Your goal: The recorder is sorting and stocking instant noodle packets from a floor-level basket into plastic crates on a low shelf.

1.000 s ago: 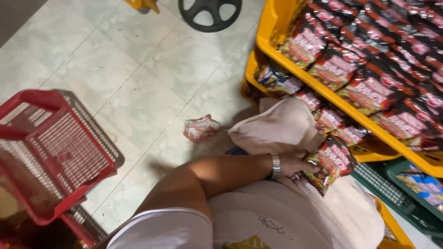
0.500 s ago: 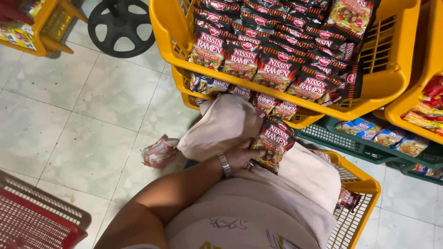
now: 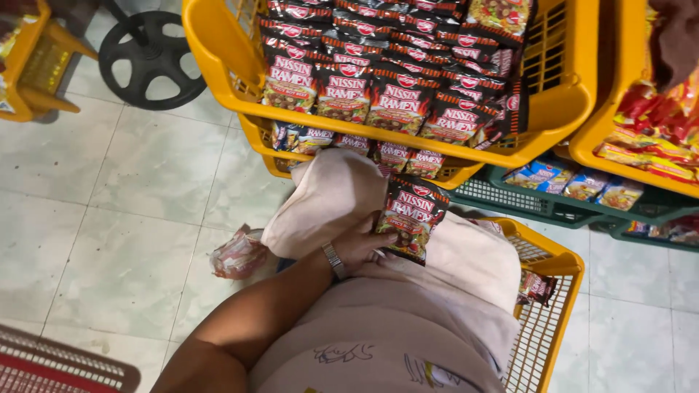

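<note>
At the far left stand a small yellow rack (image 3: 29,80) and a black wheel-shaped stand base (image 3: 153,62) on the pale tiled floor (image 3: 109,218). In the near left corner the rim of a red shopping basket (image 3: 58,367) shows. Just right of that, a crumpled pinkish wrapper or bag (image 3: 237,255) lies on the floor beside the person's knee.

Toward the middle, one bare forearm with a metal wristwatch (image 3: 333,260) reaches forward. It reads as the left hand (image 3: 357,244), though the view does not settle that beyond doubt. Its fingers are closed around the lower edge of a dark noodle packet (image 3: 411,218), grasping it. The other hand is out of sight.

The packet is held above the person's beige-clad lap, below the front lip of the big yellow basket (image 3: 218,65), which is packed with matching dark packets in rows. Its long axis runs near to far with a slight tilt. Its printed face points up at the camera and its top edge points toward the shelf.

Judging by the position, one packet is in hand and clear of the stock. It has not yet been set down in any basket.

To the right, a low yellow wire basket (image 3: 561,291) sits beside the lap, a green crate (image 3: 510,200) holds blue packets, and another yellow basket (image 3: 597,145) holds red ones.
</note>
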